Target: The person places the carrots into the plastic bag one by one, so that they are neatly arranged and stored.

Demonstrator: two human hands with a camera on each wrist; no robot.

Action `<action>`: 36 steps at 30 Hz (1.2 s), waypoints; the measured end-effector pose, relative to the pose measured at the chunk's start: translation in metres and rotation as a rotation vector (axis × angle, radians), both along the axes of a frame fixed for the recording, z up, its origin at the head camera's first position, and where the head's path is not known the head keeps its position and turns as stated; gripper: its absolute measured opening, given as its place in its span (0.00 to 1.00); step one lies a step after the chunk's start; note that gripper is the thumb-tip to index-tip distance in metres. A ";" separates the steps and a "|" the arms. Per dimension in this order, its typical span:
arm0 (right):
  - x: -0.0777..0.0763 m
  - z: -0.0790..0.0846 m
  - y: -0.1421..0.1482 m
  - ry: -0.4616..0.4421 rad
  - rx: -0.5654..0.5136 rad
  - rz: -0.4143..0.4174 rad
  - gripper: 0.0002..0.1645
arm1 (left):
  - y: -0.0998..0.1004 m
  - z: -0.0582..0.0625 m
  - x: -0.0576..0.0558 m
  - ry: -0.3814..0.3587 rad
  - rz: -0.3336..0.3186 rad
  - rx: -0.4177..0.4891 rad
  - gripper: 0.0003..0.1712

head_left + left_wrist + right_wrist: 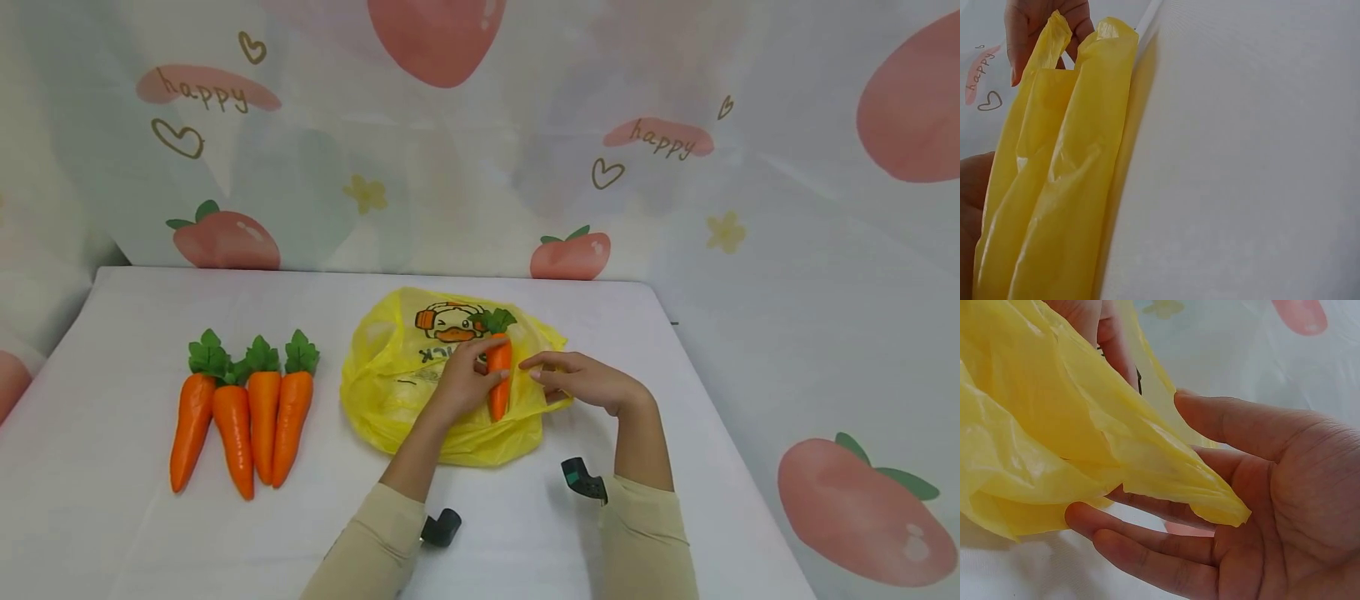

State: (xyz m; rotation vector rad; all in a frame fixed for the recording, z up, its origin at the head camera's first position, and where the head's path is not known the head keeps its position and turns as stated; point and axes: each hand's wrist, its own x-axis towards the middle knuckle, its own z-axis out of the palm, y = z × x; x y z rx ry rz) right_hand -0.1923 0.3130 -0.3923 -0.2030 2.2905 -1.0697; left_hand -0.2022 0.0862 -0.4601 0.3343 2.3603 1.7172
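Observation:
A yellow plastic bag (382, 392) with a printed duck lies on its side on the white table. One orange carrot (499, 400) with green leaves overlaps the bag's right half in the head view. My left hand (461, 379) pinches this carrot near its upper part, index finger across it and thumb at its left side. At the bag's right edge is my right hand (588, 383). In the right wrist view its fingers extend under a bag handle (1210, 500), with the thumb held apart. Bag plastic hides the carrot in both wrist views.
To the left, several more carrots (238, 433) lie side by side on the white table (120, 533), leaves pointing away from me. Behind the table hangs a cloth backdrop (480, 167) with fruit prints. A black wrist camera (583, 479) sticks out from the right sleeve.

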 end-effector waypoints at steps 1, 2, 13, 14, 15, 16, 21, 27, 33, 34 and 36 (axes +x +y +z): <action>0.000 0.000 0.000 0.000 -0.001 0.000 0.26 | -0.001 0.000 0.000 -0.002 -0.002 0.005 0.29; 0.000 0.000 0.000 -0.001 -0.005 0.002 0.26 | -0.002 0.000 0.000 -0.004 -0.005 0.009 0.29; 0.000 0.000 -0.001 -0.005 -0.013 0.011 0.26 | -0.005 0.001 0.001 -0.032 -0.018 0.024 0.33; 0.000 0.000 -0.001 -0.004 -0.014 0.015 0.26 | -0.005 0.000 0.000 -0.031 -0.017 0.015 0.33; 0.000 -0.001 -0.001 -0.004 -0.015 0.016 0.26 | -0.005 0.000 0.000 -0.031 -0.015 0.010 0.33; 0.000 -0.001 -0.001 -0.004 -0.016 0.021 0.27 | -0.005 0.000 0.000 -0.030 -0.013 0.004 0.33; 0.000 -0.003 -0.001 -0.011 -0.027 0.007 0.26 | -0.006 -0.001 0.001 -0.042 -0.011 0.010 0.33; 0.002 -0.005 0.000 -0.025 -0.024 -0.007 0.25 | -0.011 -0.001 0.003 -0.071 -0.025 0.032 0.35; 0.003 -0.002 0.001 -0.009 -0.010 0.001 0.26 | -0.017 0.004 0.005 -0.072 -0.009 0.014 0.36; 0.003 -0.002 0.001 -0.006 -0.011 0.002 0.26 | -0.018 0.004 0.005 -0.069 -0.004 0.009 0.36; 0.002 -0.001 0.002 -0.001 -0.007 0.002 0.26 | -0.021 0.006 0.006 -0.066 0.006 0.009 0.36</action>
